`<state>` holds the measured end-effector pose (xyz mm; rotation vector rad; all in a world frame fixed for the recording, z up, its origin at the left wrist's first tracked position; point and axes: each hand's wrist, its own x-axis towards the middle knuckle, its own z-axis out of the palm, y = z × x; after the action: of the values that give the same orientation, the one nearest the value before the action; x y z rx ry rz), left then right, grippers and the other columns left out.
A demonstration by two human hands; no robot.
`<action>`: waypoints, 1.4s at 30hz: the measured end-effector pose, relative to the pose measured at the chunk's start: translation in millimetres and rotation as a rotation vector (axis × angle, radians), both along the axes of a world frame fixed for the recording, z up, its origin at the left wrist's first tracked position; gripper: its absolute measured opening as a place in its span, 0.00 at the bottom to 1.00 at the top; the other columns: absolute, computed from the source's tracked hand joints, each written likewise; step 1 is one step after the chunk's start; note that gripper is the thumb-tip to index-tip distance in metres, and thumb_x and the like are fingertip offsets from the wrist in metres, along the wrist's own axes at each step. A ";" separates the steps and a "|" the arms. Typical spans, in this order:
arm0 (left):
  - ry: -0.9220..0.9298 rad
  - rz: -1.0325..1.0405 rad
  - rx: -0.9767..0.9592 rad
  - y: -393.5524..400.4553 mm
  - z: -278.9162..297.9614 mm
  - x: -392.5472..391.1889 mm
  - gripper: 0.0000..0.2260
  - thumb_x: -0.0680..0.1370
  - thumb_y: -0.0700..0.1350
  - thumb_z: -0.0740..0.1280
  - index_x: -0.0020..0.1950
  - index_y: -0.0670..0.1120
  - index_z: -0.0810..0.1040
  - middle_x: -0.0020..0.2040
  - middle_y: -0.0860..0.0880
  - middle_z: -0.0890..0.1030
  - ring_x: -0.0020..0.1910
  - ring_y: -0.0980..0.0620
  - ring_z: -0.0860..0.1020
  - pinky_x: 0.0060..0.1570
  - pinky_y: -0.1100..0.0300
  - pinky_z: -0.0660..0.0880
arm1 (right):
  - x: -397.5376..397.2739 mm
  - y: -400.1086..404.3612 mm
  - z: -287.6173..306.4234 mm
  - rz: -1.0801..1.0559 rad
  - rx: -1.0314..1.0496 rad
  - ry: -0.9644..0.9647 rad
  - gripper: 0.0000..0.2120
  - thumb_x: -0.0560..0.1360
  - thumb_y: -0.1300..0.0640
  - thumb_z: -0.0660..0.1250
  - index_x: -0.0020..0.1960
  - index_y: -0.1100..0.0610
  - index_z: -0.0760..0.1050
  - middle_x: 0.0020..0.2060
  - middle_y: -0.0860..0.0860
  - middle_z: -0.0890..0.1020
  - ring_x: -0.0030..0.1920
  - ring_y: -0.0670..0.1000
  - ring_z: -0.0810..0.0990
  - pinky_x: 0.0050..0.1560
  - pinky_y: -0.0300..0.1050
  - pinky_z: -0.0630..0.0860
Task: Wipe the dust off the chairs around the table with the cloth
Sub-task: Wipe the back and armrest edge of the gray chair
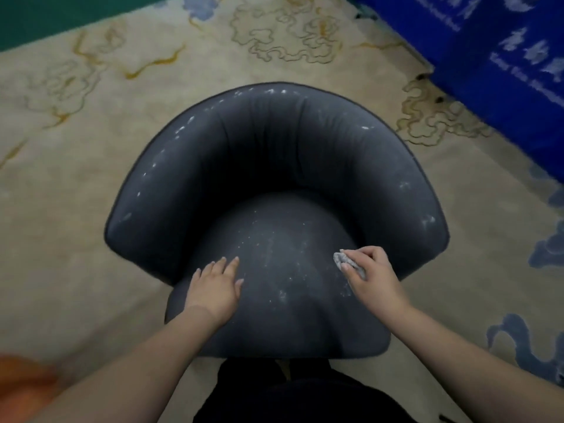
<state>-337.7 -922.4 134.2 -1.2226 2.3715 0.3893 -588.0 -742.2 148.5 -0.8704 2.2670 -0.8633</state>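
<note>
Your right hand (pixel 370 274) has its fingers (pixel 355 257) curled round the cloth (pixel 341 260), a small grey wad bunched in the grip with only its crumpled end poking out toward the middle of the seat. It sits at the right side of the seat, pressed down or just about touching the fabric; from this angle you can't quite tell which. Your left hand (pixel 215 286) is released, fingers straight and spread, palm flat on the left side of the seat, holding nothing, and it looks to be steadying the chair (pixel 274 154). Now the relation that matters: the dusty patch lies to the left of the cloth, between your two hands, a scatter of pale specks across the centre of the dark grey cushion with a thicker cluster toward the front edge. So the cloth hand is the one already placed for it, and the likely stroke runs sideways across the seat toward your left hand. Further out, the curved backrest carries white flecks all along its top rim, heaviest on the left arc and at the far right corner, none of it wiped yet by the look of it. The chair stands on a cream patterned carpet (pixel 91 123).
</note>
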 end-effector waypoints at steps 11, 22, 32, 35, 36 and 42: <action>-0.073 0.504 0.121 71.0 -59.7 105.1 0.30 0.80 0.58 0.57 0.79 0.51 0.51 0.78 0.47 0.56 0.75 0.46 0.58 0.71 0.51 0.60 | 47.7 -46.6 -70.2 0.329 0.023 -0.030 0.14 0.76 0.53 0.68 0.61 0.48 0.79 0.51 0.40 0.69 0.55 0.41 0.73 0.56 0.26 0.67; -0.017 0.659 0.077 35.2 -191.9 148.9 0.29 0.81 0.55 0.58 0.79 0.53 0.49 0.80 0.48 0.49 0.77 0.47 0.52 0.74 0.52 0.56 | 119.6 -107.2 -189.7 0.497 -0.109 0.033 0.17 0.75 0.59 0.69 0.60 0.41 0.78 0.58 0.44 0.67 0.61 0.50 0.69 0.64 0.45 0.68; 0.177 0.780 -0.034 3.0 -304.0 158.3 0.28 0.82 0.54 0.57 0.79 0.56 0.48 0.79 0.53 0.46 0.77 0.48 0.48 0.75 0.52 0.51 | 206.4 -199.4 -296.6 0.766 -0.292 0.263 0.19 0.74 0.56 0.70 0.65 0.47 0.76 0.54 0.57 0.71 0.53 0.56 0.70 0.56 0.49 0.69; 0.241 0.789 -0.097 8.6 -319.2 160.8 0.28 0.81 0.54 0.58 0.78 0.58 0.48 0.79 0.55 0.47 0.77 0.48 0.48 0.74 0.52 0.52 | 219.8 -211.8 -323.8 0.849 -0.224 0.339 0.24 0.72 0.53 0.72 0.67 0.52 0.73 0.53 0.55 0.74 0.52 0.56 0.72 0.54 0.55 0.73; 0.258 0.786 -0.113 10.2 -322.8 162.3 0.28 0.81 0.54 0.58 0.78 0.59 0.49 0.79 0.55 0.47 0.76 0.49 0.48 0.74 0.52 0.52 | 220.7 -212.0 -330.9 0.845 -0.235 0.352 0.23 0.72 0.53 0.73 0.66 0.54 0.74 0.53 0.54 0.75 0.51 0.57 0.73 0.53 0.56 0.73; 0.320 0.783 -0.154 15.3 -329.6 167.3 0.28 0.80 0.55 0.57 0.78 0.60 0.50 0.79 0.57 0.49 0.76 0.51 0.49 0.73 0.50 0.55 | 225.2 -209.2 -344.9 0.771 -0.325 0.362 0.16 0.76 0.53 0.68 0.63 0.54 0.77 0.53 0.54 0.76 0.52 0.56 0.73 0.53 0.54 0.73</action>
<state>-170.4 -907.1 -195.4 -2.2958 2.0886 0.6886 -362.8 -951.4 -196.4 -2.0041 1.8055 -0.7417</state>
